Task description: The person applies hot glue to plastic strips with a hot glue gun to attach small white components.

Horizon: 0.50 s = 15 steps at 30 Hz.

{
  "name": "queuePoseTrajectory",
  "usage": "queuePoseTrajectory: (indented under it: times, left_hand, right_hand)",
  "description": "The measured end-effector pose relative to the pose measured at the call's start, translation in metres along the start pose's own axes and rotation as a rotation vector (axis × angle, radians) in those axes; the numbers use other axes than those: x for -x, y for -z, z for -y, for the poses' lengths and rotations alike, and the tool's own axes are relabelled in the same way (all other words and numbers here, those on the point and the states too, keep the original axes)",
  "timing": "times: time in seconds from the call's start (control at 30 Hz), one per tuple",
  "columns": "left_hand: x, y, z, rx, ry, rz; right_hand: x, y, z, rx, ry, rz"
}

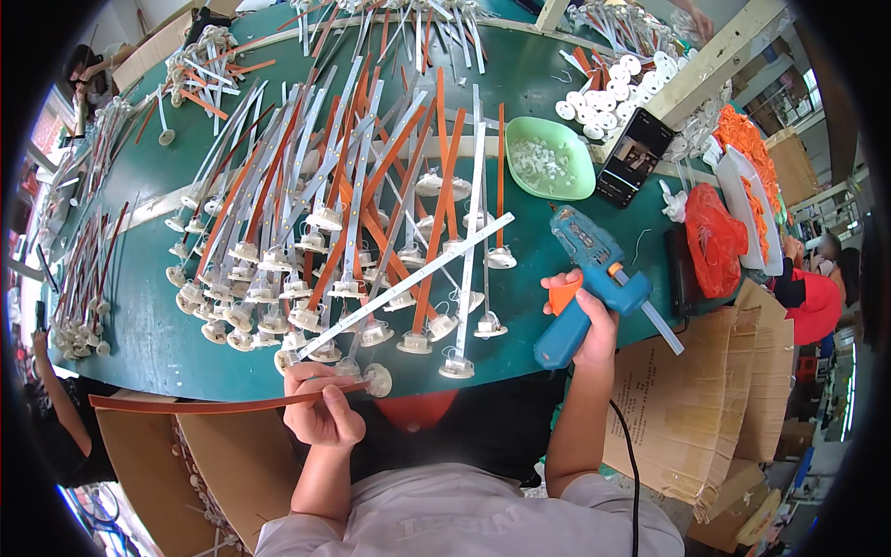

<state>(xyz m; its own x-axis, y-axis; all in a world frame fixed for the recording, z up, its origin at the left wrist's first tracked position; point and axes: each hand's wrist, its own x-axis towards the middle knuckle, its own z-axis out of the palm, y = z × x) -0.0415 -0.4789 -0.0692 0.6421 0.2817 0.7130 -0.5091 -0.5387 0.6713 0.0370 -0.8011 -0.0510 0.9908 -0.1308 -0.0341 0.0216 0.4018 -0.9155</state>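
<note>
While the left hand (327, 418) pinches an orange-brown strip (213, 406) between thumb and fingers, the right hand (592, 325) grips a blue glue gun (583, 246) by its handle, fingers wrapped at the orange trigger (564, 294). Strip lies roughly level at the near table edge, running left out over an open cardboard box (158, 469); its right end meets a white round base (378, 380). Can't tell how the two join. Glue gun sits over the near right part of the green table (186, 357), nozzle pointing away from the person, pale glue stick (663, 328) sticking out the back. Black cord (633, 464) hangs beside the right forearm.

Mid-table: dense bunch of white and orange strips (320, 176), overlapping, round white bases mostly at the near ends. Beyond the glue gun: light green bowl (583, 160) with small white pieces inside, smartphone (635, 158) just right of it, white discs (603, 104) heaped behind. Right side: red plastic bag (713, 237) beside a white tray (740, 200) of orange pieces.
</note>
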Motion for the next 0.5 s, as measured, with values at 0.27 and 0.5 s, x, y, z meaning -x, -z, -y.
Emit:
queuePoseTrajectory:
  times: [0.27,0.5]
  left_hand:
    - [-0.0045,-0.0040,0.0002,-0.023,-0.032,-0.054]
    - [0.0029,-0.0043,0.0043,0.005,0.004,-0.067]
  right_hand:
    - [-0.0014,-0.0014,0.0030,-0.017,0.032,0.022]
    - [0.0004,0.0003,0.0013,-0.025,0.022,0.003]
